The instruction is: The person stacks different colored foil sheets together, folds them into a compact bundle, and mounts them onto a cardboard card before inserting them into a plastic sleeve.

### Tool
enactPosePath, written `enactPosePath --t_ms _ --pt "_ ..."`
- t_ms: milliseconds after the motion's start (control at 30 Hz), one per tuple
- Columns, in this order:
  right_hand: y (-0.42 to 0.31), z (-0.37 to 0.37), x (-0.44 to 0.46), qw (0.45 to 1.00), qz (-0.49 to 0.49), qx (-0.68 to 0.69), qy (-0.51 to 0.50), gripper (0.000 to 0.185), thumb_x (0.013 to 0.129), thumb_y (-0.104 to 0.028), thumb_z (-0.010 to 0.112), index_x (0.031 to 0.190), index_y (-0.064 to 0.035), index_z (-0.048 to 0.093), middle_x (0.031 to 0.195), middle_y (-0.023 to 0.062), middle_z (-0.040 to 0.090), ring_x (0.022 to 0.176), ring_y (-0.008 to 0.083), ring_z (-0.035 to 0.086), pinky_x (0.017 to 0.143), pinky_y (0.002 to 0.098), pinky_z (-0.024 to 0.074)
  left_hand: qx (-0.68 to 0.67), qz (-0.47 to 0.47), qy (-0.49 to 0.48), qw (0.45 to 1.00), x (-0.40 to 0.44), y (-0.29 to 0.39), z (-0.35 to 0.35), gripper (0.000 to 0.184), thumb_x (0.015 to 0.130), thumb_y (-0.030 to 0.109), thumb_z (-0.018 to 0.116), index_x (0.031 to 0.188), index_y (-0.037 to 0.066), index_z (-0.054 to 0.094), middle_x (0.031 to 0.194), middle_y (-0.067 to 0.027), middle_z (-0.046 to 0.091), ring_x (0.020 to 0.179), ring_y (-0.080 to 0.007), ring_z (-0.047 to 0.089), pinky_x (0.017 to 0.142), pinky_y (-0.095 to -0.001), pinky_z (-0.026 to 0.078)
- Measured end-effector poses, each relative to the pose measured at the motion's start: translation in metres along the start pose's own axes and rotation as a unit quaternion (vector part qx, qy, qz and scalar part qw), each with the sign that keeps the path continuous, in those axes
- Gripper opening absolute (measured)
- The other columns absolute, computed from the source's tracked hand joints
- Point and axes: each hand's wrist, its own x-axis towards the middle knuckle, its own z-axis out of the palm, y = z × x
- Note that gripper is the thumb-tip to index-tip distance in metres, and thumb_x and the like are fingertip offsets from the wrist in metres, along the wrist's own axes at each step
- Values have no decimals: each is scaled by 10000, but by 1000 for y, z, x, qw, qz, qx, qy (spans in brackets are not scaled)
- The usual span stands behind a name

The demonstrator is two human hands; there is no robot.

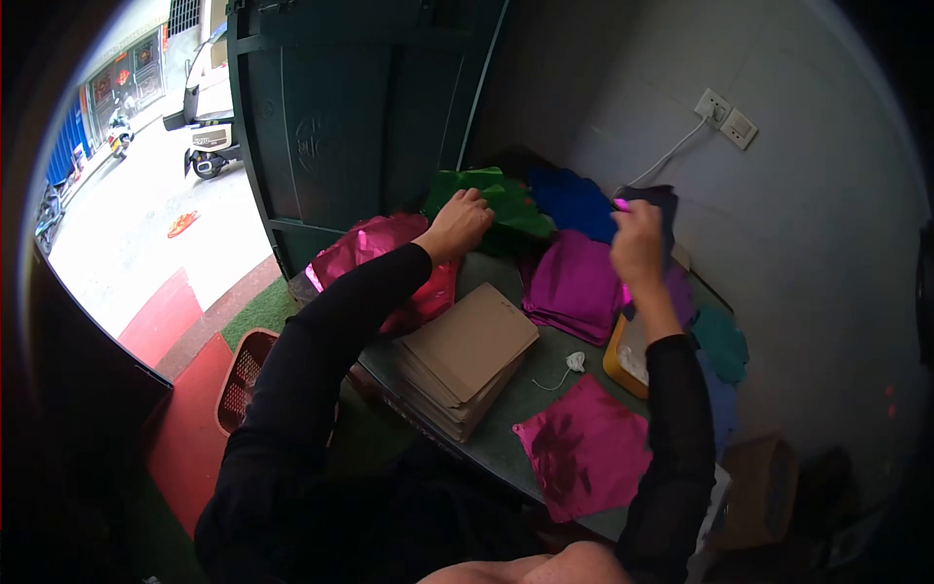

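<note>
Hands apart: my left hand (465, 222) at green sheets (514, 206) near the tabletop's (508, 391) far edge, grip unclear; my right hand (637, 238) pinches a magenta piece (621, 204). Purple pile (569, 282) between, likely kept separate for easy reach.

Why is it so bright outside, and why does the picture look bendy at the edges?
In the head view, daylight washes out the ground past the dark door while the room is dimmer; in the head view, edges curve and darken, probably from a wide lens; there, crinkled pink sheets glint.

From head, forward, downward (hands (457, 226) near)
</note>
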Motion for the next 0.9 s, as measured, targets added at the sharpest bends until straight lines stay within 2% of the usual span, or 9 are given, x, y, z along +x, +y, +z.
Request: enactPosePath --t_ms 200,233,333,467,533,767,833,867,900 --pt "-89 58 3 985 -105 86 -107 137 800 -83 592 894 -6 655 1003 120 567 950 309 519 797 407 427 -1 68 11 998 -10 10 -14 57 671 105 596 712 67 602 806 -71 576 928 -254 532 876 -363 421" --pt "-99 67 1 985 -116 99 -84 102 735 -92 604 790 -19 648 951 106 559 933 294 513 800 404 424 -5 80 6 997 -11 11 -17 59 669 105 596 714 66 603 807 -69 575 927 -253 530 876 -363 421" --pt "-110 86 -8 980 -118 98 -124 87 736 -84 600 750 -24 663 926 106 567 936 294 515 812 397 423 -48 86 30 995 -15 13 -20 62 665 106 602 713 67 602 809 -67 576 921 -255 526 871 -363 421" --pt "-106 107 -17 983 -68 111 -128 71 735 -74 618 721 -26 669 898 105 576 936 296 519 819 396 429 -78 73 30 994 -23 9 -14 71 662 96 608 723 64 619 812 -63 586 919 -254 526 859 -362 425" --pt "-107 110 -20 980 -20 153 -128 49 738 -57 633 733 -28 673 879 107 581 927 299 525 820 399 435 -122 28 28 992 -25 7 -9 75 670 77 608 737 60 639 813 -61 597 926 -258 527 848 -360 429" --pt "-109 123 -19 977 -4 182 -109 23 736 -49 660 733 -29 669 841 121 585 884 313 534 808 402 440 -151 17 33 988 -25 10 -9 89 675 63 628 762 51 643 854 -82 602 926 -275 531 838 -370 435" --pt "-108 127 -19 968 66 225 -93 28 722 -46 677 735 -25 666 830 131 592 866 323 539 801 405 438 -72 -109 87 988 -24 16 -17 100 696 85 647 785 42 632 912 -138 588 934 -282 532 834 -364 445" --pt "-107 128 -19 967 67 226 -93 28 722 -46 677 735 -25 666 830 131 592 866 323 539 801 405 438 -73 -109 86 988 -25 18 -21 100 696 85 647 785 42 632 912 -138 588 934 -282 532 834 -364 445" --pt "-106 128 -20 964 87 237 -82 28 717 -39 679 736 -24 665 829 136 593 861 327 540 793 408 437 -82 -211 100 969 -26 20 -25 105 718 95 649 798 32 624 931 -171 569 924 -295 543 814 -371 457"
